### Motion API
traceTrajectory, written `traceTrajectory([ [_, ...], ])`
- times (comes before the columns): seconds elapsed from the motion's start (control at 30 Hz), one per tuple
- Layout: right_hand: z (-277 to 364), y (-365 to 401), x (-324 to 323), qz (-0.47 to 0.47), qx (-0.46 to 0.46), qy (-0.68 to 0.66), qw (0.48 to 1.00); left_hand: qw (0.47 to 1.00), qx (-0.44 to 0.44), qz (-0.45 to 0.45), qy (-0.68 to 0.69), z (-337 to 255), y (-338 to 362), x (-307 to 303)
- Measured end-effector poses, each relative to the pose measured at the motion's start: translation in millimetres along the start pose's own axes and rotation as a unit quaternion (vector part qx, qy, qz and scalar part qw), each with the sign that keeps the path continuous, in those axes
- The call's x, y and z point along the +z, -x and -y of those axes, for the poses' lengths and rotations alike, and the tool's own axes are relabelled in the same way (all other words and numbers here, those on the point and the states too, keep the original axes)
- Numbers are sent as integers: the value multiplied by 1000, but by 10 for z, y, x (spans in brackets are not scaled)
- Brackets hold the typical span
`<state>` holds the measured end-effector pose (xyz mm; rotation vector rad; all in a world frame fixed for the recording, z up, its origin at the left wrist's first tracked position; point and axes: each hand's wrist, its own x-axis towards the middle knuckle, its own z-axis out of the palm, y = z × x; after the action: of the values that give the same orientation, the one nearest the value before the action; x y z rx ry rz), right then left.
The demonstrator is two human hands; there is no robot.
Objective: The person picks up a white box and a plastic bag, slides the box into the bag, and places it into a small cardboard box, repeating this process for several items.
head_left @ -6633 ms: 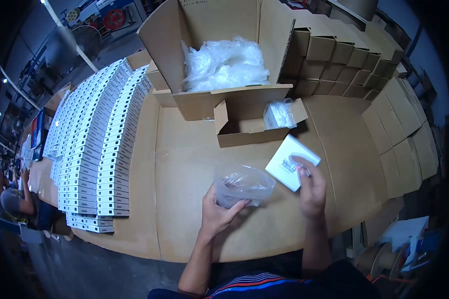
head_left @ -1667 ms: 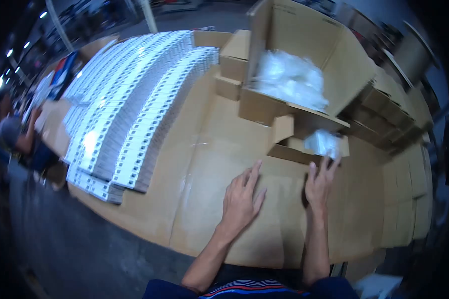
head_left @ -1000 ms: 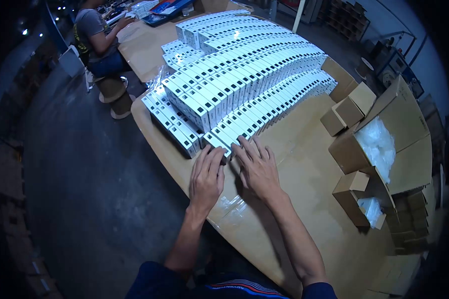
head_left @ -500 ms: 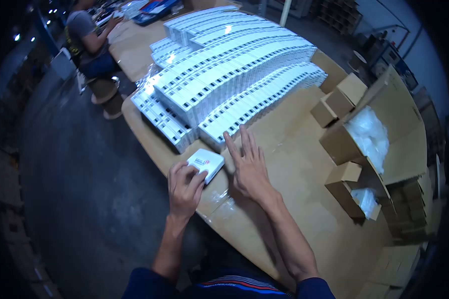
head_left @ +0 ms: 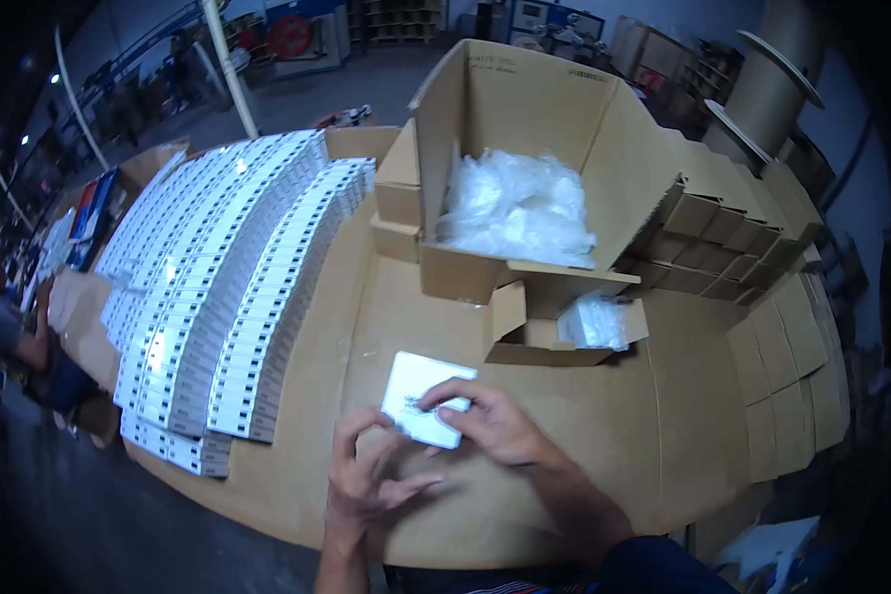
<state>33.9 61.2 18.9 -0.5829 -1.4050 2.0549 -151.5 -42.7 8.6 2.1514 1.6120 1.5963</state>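
A flat white square box (head_left: 416, 381) with small dark print on its face is held over the cardboard-covered table. My right hand (head_left: 495, 426) grips it from the right, index finger and thumb bent over its printed face. Just below its lower left corner is my left hand (head_left: 361, 480), thumb and fingers apart, a fingertip right at the box's edge. To the left stand long stacked rows of similar white boxes (head_left: 243, 381), with dark squares along their edges.
Beyond my hands, a large open carton (head_left: 614, 148) holds clear plastic bags (head_left: 520, 208). A small open carton (head_left: 535, 351) with a plastic-wrapped item (head_left: 594, 322) sits before it. Folded brown cartons (head_left: 792, 342) are stacked at right. A seated person (head_left: 25, 342) is at far left.
The view has turned right, toward the cartons. The white box has passed from my left hand to my right, and my left fingers have spread away from it.
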Motion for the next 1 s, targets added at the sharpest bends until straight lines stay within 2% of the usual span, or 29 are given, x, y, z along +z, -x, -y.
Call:
traceTrajectory([
  [0.03,179,46,-198,4,-27,21,999,999,12,8,36,82,-219,60],
  [0.1,531,76,-507,-102,-89,198,971,1000,12,20,17,148,-848,287],
  [0.13,813,73,-635,-151,-149,351,912,999,25,31,9,179,-1172,446],
  [0.17,967,35,-773,-204,-183,401,874,998,38,42,-1,223,-1496,615],
  [0.23,1216,-87,-1113,-252,-214,455,827,994,76,75,-10,501,-2041,1076],
  [0.27,1449,-109,-1110,-284,-205,512,784,991,64,105,-47,638,-2274,1336],
  [0.3,1507,-207,-1239,-308,-210,525,765,979,-6,172,-109,785,-2438,1585],
  [0.33,1545,-312,-1382,-332,-218,538,743,970,19,178,-166,860,-2533,1811],
  [0.4,1574,-495,-1595,-339,-245,536,733,940,66,188,-277,929,-2662,2172],
  [0.5,1547,-662,-1806,-326,-294,536,721,902,168,194,-348,1094,-2810,2458],
  [0.6,1505,-704,-1914,-317,-291,538,725,878,104,208,-418,1332,-2891,2682],
  [0.63,1525,-691,-1914,-317,-278,540,729,880,103,212,-412,1349,-2904,2656],
  [0.73,1539,-680,-1953,-317,-263,532,739,917,21,253,-308,1301,-3018,2536],
  [0.83,1533,-719,-2051,-334,-290,526,727,973,-105,188,-89,1055,-3179,2239],
  [0.93,1565,-799,-2058,-330,-288,530,727,978,-148,150,12,1032,-3267,2032],
  [1.0,1594,-876,-2077,-323,-254,522,748,974,-139,137,119,1073,-3283,1950],
])
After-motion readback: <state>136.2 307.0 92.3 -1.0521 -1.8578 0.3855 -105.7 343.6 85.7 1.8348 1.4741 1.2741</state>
